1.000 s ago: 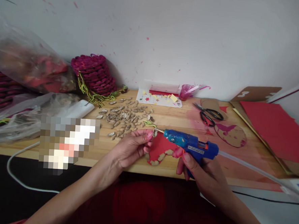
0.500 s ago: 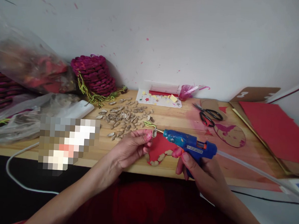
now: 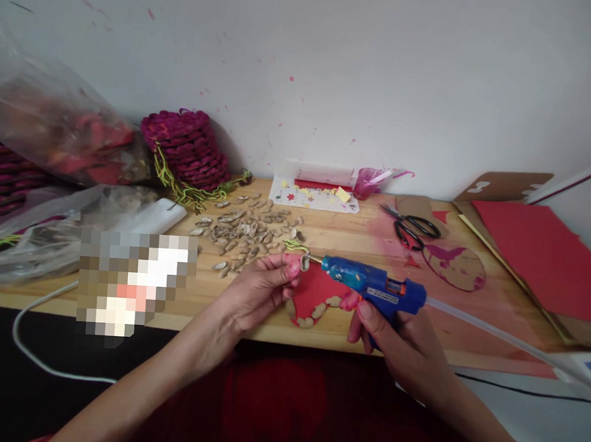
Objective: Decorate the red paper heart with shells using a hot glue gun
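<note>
Between the thumb and fingers of my left hand (image 3: 266, 286) is a peanut shell (image 3: 305, 263), its hollow side showing. My right hand (image 3: 394, 327) grips a blue hot glue gun (image 3: 357, 278), whose metal nozzle is at the shell's upper edge. A clear glue stick (image 3: 484, 324) sticks out of the gun's back end. Under my hands lies a red cutout (image 3: 316, 289) with several peanut shells (image 3: 319, 310) along its near edge; my hands and the gun hide part of it. A loose pile of peanut shells (image 3: 249, 231) is spread beyond my left hand.
Black-handled scissors (image 3: 415, 226) and a stained cardboard oval (image 3: 455, 267) lie to the right, beside red sheets (image 3: 538, 256). A pink cup (image 3: 368, 183) and a star-dotted paper (image 3: 317, 199) are near the wall. Purple woven basket (image 3: 184, 149) and plastic bags (image 3: 56, 120) stand left.
Almost nothing differs. The glue gun and my right hand have shifted very slightly left; the shell stays at the nozzle.
</note>
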The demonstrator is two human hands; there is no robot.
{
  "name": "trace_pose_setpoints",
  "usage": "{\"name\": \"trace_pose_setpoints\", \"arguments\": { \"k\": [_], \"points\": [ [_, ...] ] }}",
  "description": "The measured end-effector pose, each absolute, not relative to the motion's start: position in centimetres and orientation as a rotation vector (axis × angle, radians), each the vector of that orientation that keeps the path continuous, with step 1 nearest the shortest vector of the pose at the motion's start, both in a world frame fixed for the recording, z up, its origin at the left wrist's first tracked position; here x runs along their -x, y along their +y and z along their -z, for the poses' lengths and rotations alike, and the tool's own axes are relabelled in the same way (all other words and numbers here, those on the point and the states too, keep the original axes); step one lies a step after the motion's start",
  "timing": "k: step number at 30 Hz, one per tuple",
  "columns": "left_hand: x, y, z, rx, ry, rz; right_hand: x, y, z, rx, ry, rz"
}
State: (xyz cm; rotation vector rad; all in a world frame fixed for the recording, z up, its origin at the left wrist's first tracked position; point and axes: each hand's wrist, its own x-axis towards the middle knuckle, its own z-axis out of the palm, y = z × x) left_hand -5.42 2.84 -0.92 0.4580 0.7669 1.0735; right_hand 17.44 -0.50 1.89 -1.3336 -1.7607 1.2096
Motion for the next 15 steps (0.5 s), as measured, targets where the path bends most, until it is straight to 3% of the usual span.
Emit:
{"name": "trace_pose_setpoints", "arguments": {
  "k": [15],
  "points": [
    [5.7,3.1,1.4,-0.727,0.918,-1.245,-16.9,-0.6,-3.7,1.333,-1.955,-0.988]
  ]
}}
